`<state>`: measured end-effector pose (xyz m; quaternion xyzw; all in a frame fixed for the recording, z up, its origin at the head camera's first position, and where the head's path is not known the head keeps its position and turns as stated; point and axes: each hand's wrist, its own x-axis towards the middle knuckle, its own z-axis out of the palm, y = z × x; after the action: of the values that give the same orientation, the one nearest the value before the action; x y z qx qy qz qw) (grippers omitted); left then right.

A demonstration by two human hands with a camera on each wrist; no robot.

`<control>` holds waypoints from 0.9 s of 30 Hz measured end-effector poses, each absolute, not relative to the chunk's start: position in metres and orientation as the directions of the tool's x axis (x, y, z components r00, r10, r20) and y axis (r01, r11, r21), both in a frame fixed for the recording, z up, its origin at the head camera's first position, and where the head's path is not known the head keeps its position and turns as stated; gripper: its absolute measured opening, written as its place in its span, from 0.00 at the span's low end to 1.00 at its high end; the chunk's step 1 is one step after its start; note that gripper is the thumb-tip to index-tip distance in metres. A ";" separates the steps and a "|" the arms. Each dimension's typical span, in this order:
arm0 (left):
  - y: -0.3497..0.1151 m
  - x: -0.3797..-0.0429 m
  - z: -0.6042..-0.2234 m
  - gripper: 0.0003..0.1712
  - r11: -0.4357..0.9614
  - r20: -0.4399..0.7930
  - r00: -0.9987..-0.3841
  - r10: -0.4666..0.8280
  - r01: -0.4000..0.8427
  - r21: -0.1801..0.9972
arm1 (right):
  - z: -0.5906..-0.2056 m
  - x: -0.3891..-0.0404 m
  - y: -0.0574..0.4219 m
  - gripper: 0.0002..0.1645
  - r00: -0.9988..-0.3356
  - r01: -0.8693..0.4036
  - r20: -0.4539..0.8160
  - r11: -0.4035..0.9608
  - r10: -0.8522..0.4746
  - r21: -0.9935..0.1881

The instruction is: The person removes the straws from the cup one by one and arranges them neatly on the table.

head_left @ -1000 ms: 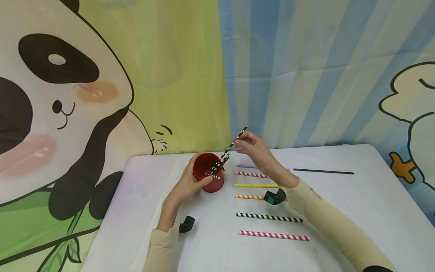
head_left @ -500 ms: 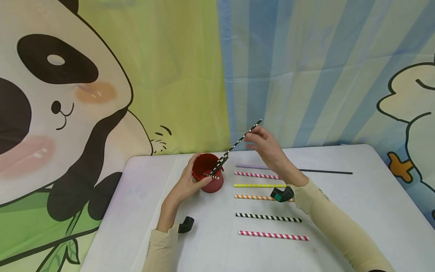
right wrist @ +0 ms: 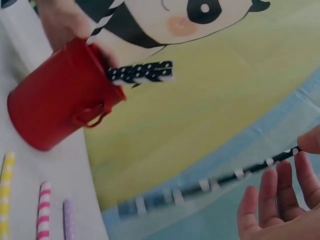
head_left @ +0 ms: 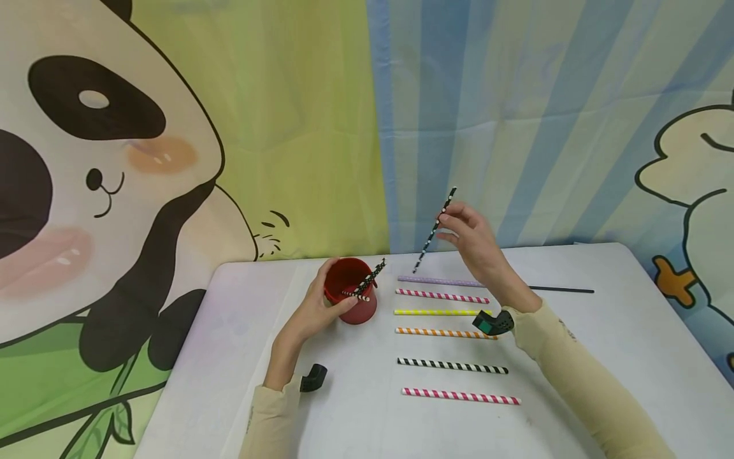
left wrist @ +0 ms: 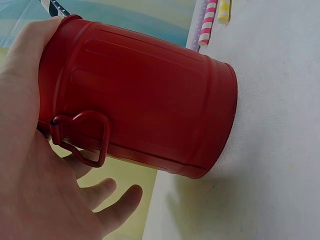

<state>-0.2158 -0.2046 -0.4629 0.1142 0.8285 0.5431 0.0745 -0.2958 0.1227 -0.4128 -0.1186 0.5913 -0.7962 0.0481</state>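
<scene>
My left hand (head_left: 314, 309) grips the upper part of a small red metal bucket (head_left: 362, 312), thumb over the rim; its wire side handle (left wrist: 104, 137) shows in the left wrist view. A few black straws with white dots (right wrist: 142, 72) stick out of the bucket, leaning right, beside a black-and-white striped straw (right wrist: 106, 22). Raised to the right of the bucket, my right hand (head_left: 474, 239) pinches one black paper straw with white dots (head_left: 427, 245) near its upper end. That straw hangs tilted, its lower tip close to the purple straw (head_left: 438, 281) in the head view.
Below the purple straw lie, one under another, a pink-striped straw (head_left: 441, 296), a yellow one (head_left: 438, 312), an orange one (head_left: 441, 333), a black-and-white one (head_left: 453, 366) and a red-striped one (head_left: 461, 396). A thin black straw (head_left: 564, 291) lies farther right.
My right hand has drawn the dotted straw up out of the bucket and carried it rightward, where it now hangs steeper. My left hand and the bucket have stayed in place.
</scene>
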 end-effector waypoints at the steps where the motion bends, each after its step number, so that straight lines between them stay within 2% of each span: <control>1: -0.205 -0.216 -0.463 0.51 0.387 -0.001 -0.963 0.268 0.107 0.916 | -0.414 -0.296 0.124 0.01 -0.967 -0.080 0.141 -0.273 -0.212 -0.959; 5: -0.205 -0.216 -0.463 0.51 0.398 -0.008 -0.966 0.260 0.099 0.912 | -0.422 -0.297 0.128 0.03 -0.965 -0.143 0.172 -0.151 -0.199 -0.978; 8: -0.205 -0.216 -0.463 0.51 0.400 -0.009 -0.966 0.258 0.098 0.911 | -0.427 -0.296 0.131 0.08 -0.959 -0.194 0.202 -0.059 -0.200 -0.979; 13: -0.205 -0.216 -0.463 0.51 0.397 -0.001 -0.965 0.261 0.107 0.912 | -0.429 -0.294 0.134 0.12 -0.941 -0.296 0.265 0.134 -0.212 -0.946; 16: -0.205 -0.216 -0.463 0.51 0.398 0.000 -0.965 0.262 0.108 0.911 | -0.430 -0.292 0.136 0.10 -0.928 -0.349 0.296 0.251 -0.227 -0.903; 22: -0.205 -0.215 -0.462 0.51 0.398 -0.003 -0.966 0.260 0.104 0.911 | -0.437 -0.286 0.135 0.04 -0.882 -0.456 0.348 0.394 -0.317 -0.798; 27: -0.205 -0.215 -0.462 0.51 0.395 0.001 -0.966 0.260 0.108 0.912 | -0.446 -0.284 0.133 0.05 -0.809 -0.583 0.397 0.508 -0.433 -0.634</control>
<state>-0.2154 -0.2046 -0.4615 0.1106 0.8322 0.5386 0.0708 -0.2844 0.1325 -0.4459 -0.2940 0.8633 -0.3992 -0.0941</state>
